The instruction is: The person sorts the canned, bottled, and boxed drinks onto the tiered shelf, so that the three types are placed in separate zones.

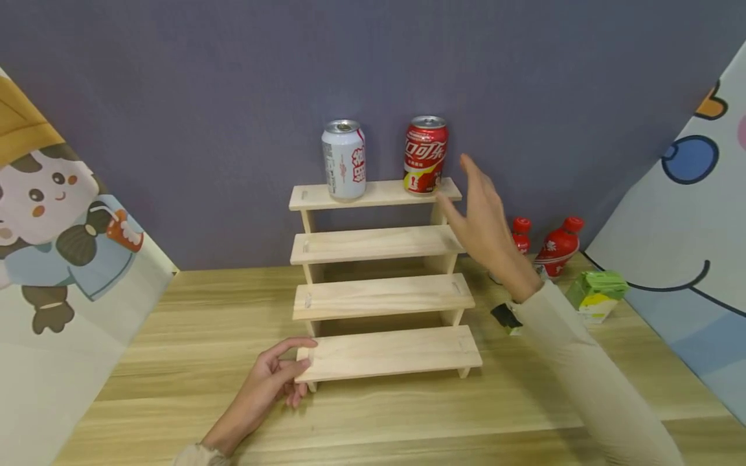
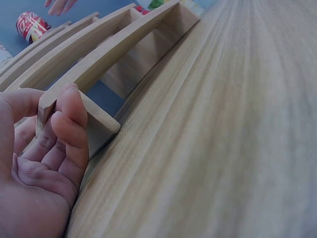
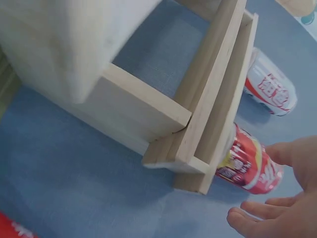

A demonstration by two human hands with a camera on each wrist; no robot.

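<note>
A stepped wooden rack (image 1: pixel 384 294) with several shelves stands on the table. On its top shelf are a white can (image 1: pixel 344 162) at the left and a red cola can (image 1: pixel 427 155) at the right, both upright. My left hand (image 1: pixel 269 382) grips the left end of the lowest shelf; the left wrist view shows the thumb and curled fingers around the board's end (image 2: pixel 47 101). Just right of the red can, my right hand (image 1: pixel 488 223) is raised with its fingers extended. In the right wrist view a gap shows between most of its fingers and that can.
Right of the rack, partly behind my right arm, are two red bottles (image 1: pixel 558 247), a green carton (image 1: pixel 597 294) and a small black-topped item (image 1: pixel 506 316). A dark blue-grey wall (image 1: pixel 233 129) rises close behind the rack. Cartoon-printed panels (image 1: pixel 76 226) flank both sides.
</note>
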